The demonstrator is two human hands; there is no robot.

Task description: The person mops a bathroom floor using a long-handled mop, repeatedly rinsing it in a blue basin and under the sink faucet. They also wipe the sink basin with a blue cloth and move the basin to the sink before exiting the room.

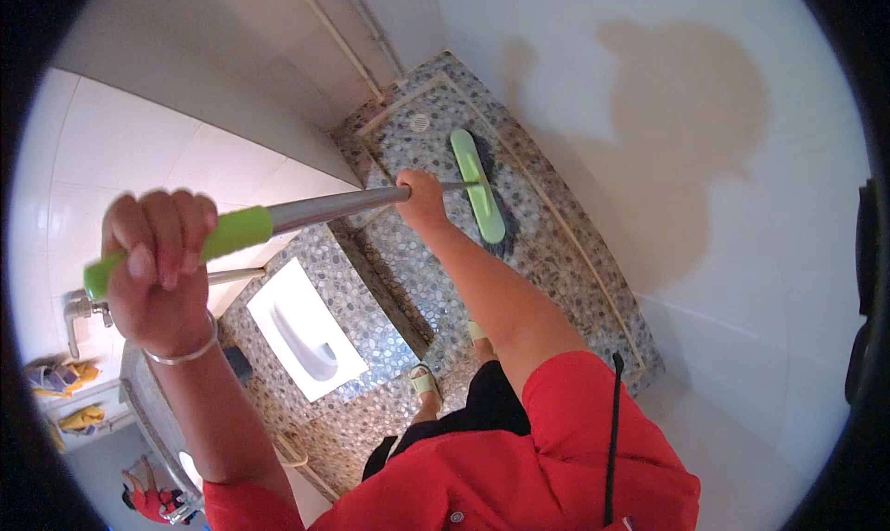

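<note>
Both my hands are closed around a long-handled broom with a silver pole (338, 206). My left hand (162, 262), with a bangle on the wrist, wraps the green grip at the top end, raised at the left. Farther down the pole, my right hand (424, 200) grips it with the arm stretched forward. The light green broom head (479, 192) rests on the pebble floor beyond my right hand, its dark bristles partly showing along the right side. Part of the pole is hidden behind my right hand.
A white squat toilet (269, 313) is set in a raised pebbled step at the left. A round drain (420, 123) lies near the far corner. White walls flank the floor. A metal tap (79, 318) and yellow cloths (82, 420) are at the left edge.
</note>
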